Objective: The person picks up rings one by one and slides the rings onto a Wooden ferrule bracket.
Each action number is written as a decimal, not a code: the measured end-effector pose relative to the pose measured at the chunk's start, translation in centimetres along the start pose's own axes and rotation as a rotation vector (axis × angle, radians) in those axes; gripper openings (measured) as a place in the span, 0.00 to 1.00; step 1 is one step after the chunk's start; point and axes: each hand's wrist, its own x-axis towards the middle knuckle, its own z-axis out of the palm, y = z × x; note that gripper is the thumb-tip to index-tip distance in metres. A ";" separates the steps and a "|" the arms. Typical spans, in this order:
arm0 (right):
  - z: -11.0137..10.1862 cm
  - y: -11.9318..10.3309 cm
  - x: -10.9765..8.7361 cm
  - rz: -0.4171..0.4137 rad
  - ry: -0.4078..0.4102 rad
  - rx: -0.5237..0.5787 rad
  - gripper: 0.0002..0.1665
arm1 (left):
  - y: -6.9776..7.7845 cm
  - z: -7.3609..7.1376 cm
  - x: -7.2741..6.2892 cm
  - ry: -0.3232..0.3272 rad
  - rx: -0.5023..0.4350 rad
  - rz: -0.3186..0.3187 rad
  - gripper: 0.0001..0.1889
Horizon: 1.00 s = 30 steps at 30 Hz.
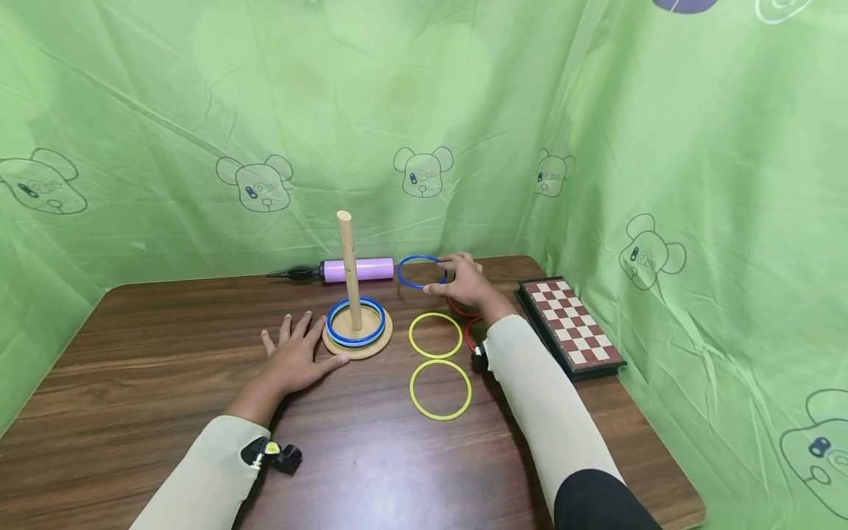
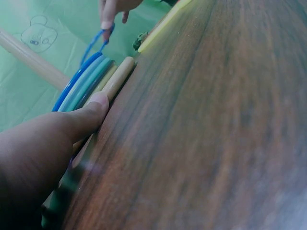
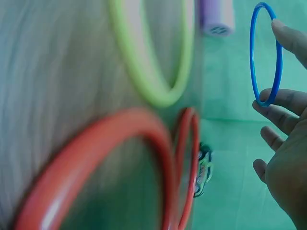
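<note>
A blue ring (image 1: pixel 417 256) is held up beyond the far side of the yellow rings; my right hand (image 1: pixel 467 285) pinches it between thumb and fingers. In the right wrist view the blue ring (image 3: pixel 252 52) stands on edge, the last two fingers off it. A wooden peg (image 1: pixel 349 265) rises from a round base (image 1: pixel 361 354). Around its foot lie several stacked rings (image 2: pixel 81 91), a blue one on top. My left hand (image 1: pixel 294 364) lies spread on the table at the base's left, its thumb touching the base's edge.
Two yellow rings, a far one (image 1: pixel 435 314) and a near one (image 1: pixel 441 418), lie right of the base. Red rings (image 1: pixel 469 335) show partly under my right arm. A purple pump (image 1: pixel 374 269) lies at the back; a checkered board (image 1: pixel 573 324) sits on the right.
</note>
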 end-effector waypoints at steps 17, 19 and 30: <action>-1.3 -5.6 -1.7 -0.138 0.125 0.216 0.47 | -0.3 0.1 0.3 -0.007 0.019 -0.008 0.62; -1.3 -6.2 -2.0 -0.152 0.142 0.225 0.47 | -0.3 0.0 0.3 -0.007 0.018 -0.006 0.62; -1.2 -9.4 -3.2 -0.210 0.233 0.219 0.45 | -0.3 0.2 0.2 -0.010 0.020 -0.010 0.61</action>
